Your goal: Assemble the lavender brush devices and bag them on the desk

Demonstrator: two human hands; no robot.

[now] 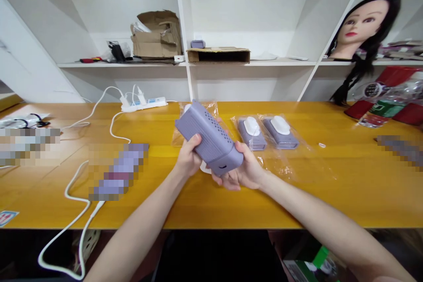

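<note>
Both hands hold a purple-grey plastic box [211, 136] with ribbed sides and rows of small holes, tilted above the table. My left hand [190, 156] is closed on its lower left side, thumb on the ribs. My right hand [244, 169] grips the rounded lower end, with some fingers underneath. A bit of a white part shows below the box; most of it is hidden. Just beyond, on the right, two similar purple-grey boxes lie in clear plastic bags, the nearer one [259, 142] and the farther one [287, 142], each topped with a white piece.
A white cable [82, 224] runs to a blurred phone-like object [120, 174] on the left. Behind it sits a power strip [145, 103]. Shelves hold torn cardboard [157, 37], a flat carton [218, 56] and a mannequin head [358, 31]. A plastic bottle [380, 112] lies at right.
</note>
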